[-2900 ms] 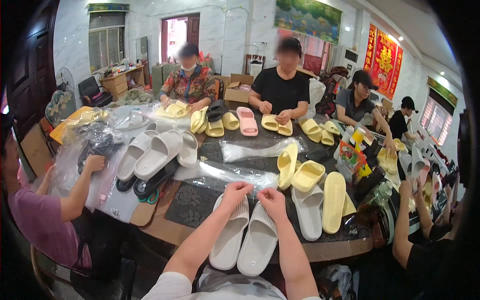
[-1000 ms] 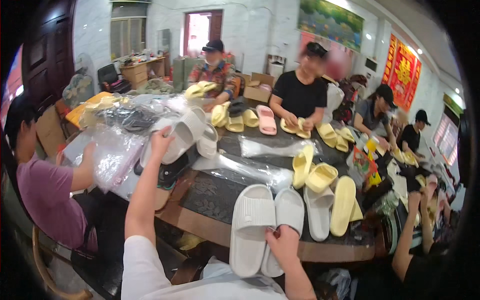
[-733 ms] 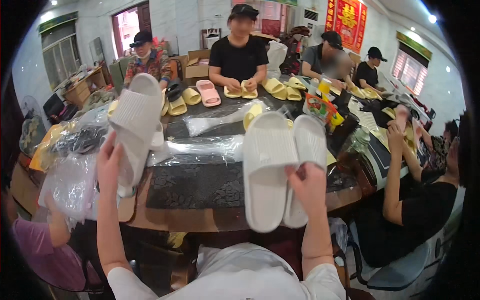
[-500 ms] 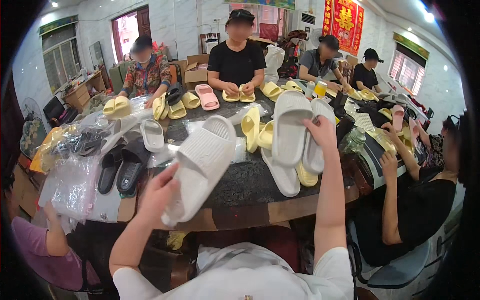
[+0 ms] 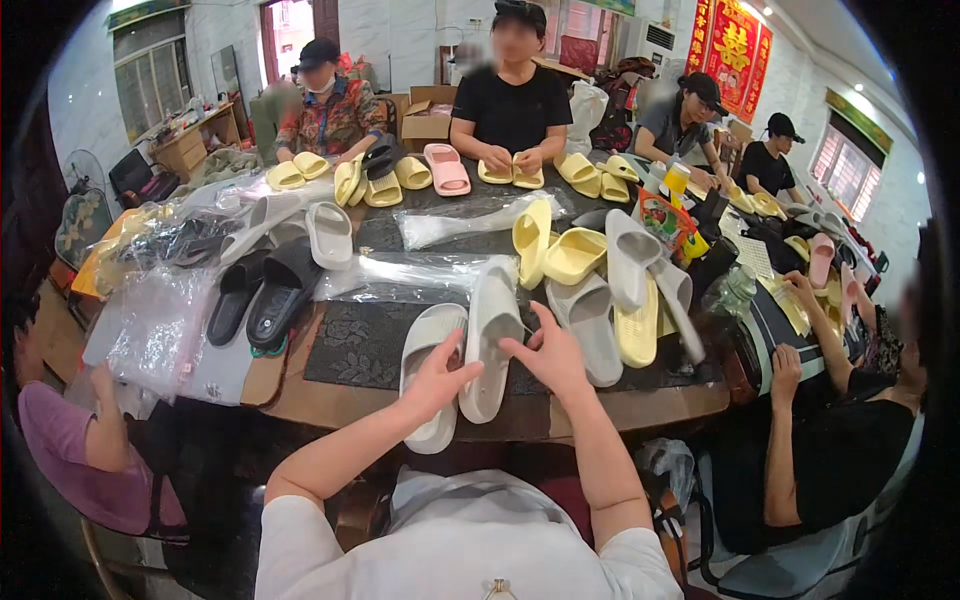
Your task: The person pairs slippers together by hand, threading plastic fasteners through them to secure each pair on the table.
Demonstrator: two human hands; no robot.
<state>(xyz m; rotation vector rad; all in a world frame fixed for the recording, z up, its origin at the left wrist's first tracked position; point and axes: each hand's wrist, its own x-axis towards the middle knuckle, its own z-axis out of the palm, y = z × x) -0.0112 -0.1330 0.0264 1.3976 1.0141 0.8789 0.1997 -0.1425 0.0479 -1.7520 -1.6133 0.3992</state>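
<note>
Item: one pair of pale grey moulded foam slippers with ribbed straps, side by side at the middle of the worktop [image 5: 640, 407]'s near edge, toes toward the far edge. The left slipper [image 5: 430, 330] lies nearer that edge, its heel overlapping the edge in view; the right slipper [image 5: 492, 310] sits slightly farther in, close beside it.

Left hand [image 5: 437, 378]: over the left slipper, thumb parted from the fingers and pointing toward the right slipper; no firm hold visible, contact under the palm hidden.

Right hand [image 5: 550, 348]: at the right slipper's outer side, thumb and forefinger well spread, thumb tip at the slipper's side; no closed grasp to be seen.

Adjacent stock: grey and yellow foam slippers [image 5: 640, 325] clustered to the right; two black slippers [image 5: 285, 290] toward the left corner; clear plastic bags [image 5: 415, 278] beyond the pair; a dark patterned mat [image 5: 355, 340] lining the worktop.

Step, as judged: placing or aligning the pair. Next move, as judged: squaring heel with heel would call for light pressure on the outer sides; lifting would call for a firmer grip on each slipper.
</note>
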